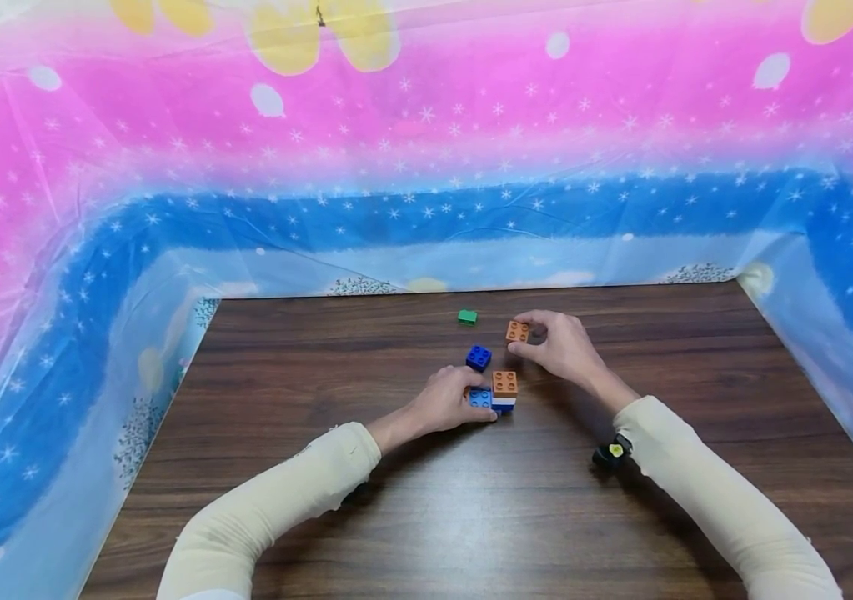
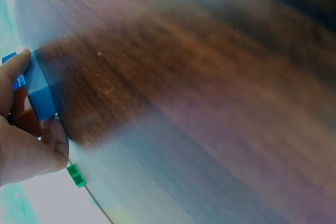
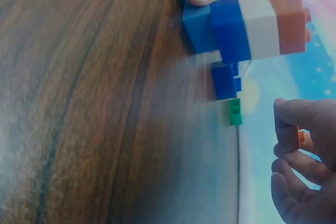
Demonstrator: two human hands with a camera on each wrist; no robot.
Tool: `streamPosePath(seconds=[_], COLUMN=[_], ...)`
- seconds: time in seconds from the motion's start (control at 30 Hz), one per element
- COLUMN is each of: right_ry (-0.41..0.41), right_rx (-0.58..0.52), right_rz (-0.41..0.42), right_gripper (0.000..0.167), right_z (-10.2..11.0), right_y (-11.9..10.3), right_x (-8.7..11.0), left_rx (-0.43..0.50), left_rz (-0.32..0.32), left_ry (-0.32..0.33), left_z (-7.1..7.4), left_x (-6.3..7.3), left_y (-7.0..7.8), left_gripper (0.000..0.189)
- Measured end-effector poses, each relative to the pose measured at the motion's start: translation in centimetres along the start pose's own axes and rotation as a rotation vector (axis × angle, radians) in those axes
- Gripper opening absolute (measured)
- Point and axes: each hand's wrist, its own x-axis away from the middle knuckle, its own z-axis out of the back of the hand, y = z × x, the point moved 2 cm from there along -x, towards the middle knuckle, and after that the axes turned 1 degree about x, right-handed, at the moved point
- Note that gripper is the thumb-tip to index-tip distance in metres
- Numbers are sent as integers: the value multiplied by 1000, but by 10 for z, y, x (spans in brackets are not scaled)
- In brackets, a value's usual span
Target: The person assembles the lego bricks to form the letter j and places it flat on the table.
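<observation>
My left hand (image 1: 444, 400) grips the light blue brick (image 1: 480, 399) at the bottom of a small stack, thumb and fingers on opposite sides. At that brick's right end rises a column of a dark blue brick (image 3: 230, 30), a white brick (image 3: 258, 24) and an orange brick (image 1: 504, 383) on top. In the left wrist view, the left hand (image 2: 23, 135) is around the light blue base (image 2: 39, 87). My right hand (image 1: 564, 346) pinches a separate orange brick (image 1: 518, 332) between thumb and fingers, held apart from the stack, beyond it and slightly right.
Just behind the left hand sits a loose dark blue brick (image 1: 479, 357). Farther back lies a small green brick (image 1: 467, 317). The brown wooden table (image 1: 306, 350) meets a patterned cloth (image 1: 426, 217) at its back and sides. A black strap device (image 1: 612, 451) shows at the right wrist.
</observation>
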Motion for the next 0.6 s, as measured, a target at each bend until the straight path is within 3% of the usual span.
streamPosePath(seconds=[0.6], right_ry=[-17], right_rx=[-10], right_rz=[52], right_gripper=[49], right_z=[12], right_y=[-23], right_x=[23], left_rx=[-9], left_rz=[-11], left_ry=[3], left_z=[-1], left_x=[-2], left_y=[0], left_gripper=[42])
